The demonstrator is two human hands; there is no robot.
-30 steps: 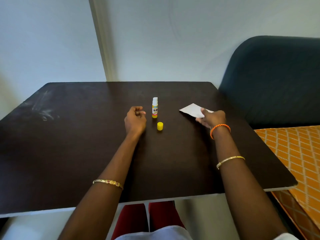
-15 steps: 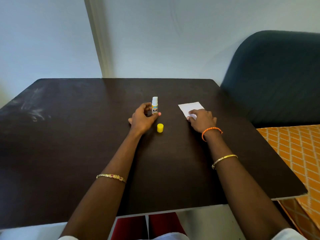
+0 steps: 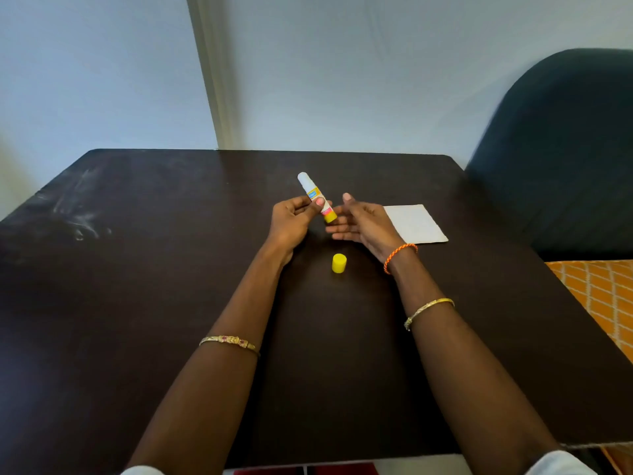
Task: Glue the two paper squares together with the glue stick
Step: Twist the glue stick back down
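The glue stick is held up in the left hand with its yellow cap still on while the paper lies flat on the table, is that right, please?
Not quite: the yellow cap is off, standing on the table below the hands. The head view shows the left hand holding the uncapped glue stick, with the paper flat on the table.

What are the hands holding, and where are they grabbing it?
The left hand holds the glue stick around its lower middle, thumb on the label, lifted and tilted. The right hand is open beside it, holding nothing.
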